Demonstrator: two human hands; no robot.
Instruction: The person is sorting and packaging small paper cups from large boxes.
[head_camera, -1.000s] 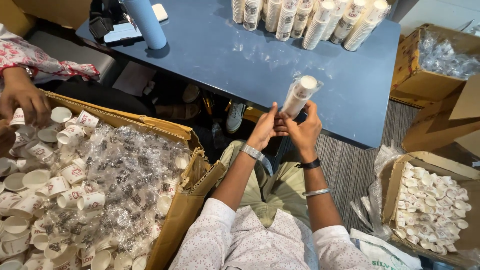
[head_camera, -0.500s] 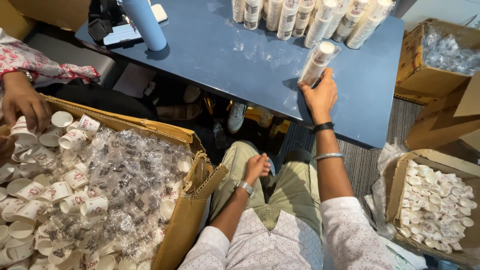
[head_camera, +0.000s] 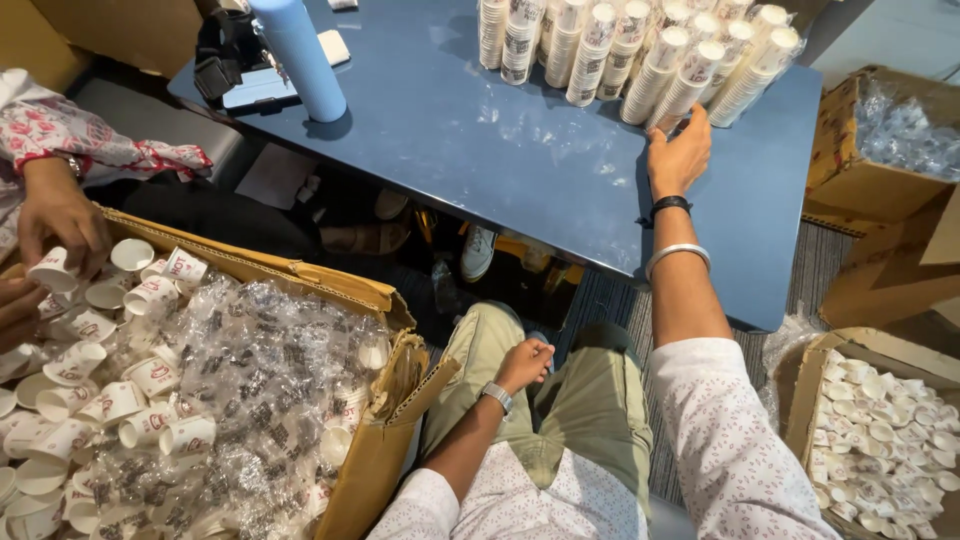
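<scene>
My right hand (head_camera: 678, 155) reaches across the blue table (head_camera: 480, 150), palm down. Its fingertips touch the near end of a plastic-wrapped stack of white paper cups (head_camera: 690, 85). That stack lies among several like stacks (head_camera: 600, 40) at the table's far edge. My fingers are spread and not closed round the stack. A black band and a silver bangle sit on that wrist. My left hand (head_camera: 525, 362), with a watch on the wrist, rests on my lap with fingers curled and nothing in them.
A big cardboard box (head_camera: 300, 275) at my left holds loose cups and crumpled plastic sleeves. Another person's hand (head_camera: 60, 215) holds a cup (head_camera: 50, 272) over it. A light blue bottle (head_camera: 300, 60) stands on the table. Two more boxes (head_camera: 880, 440) (head_camera: 850, 170) sit at right.
Both hands held one wrapped stack a second ago. My right hand carried it forward to the group of stacks, while my left hand dropped to my lap.
</scene>
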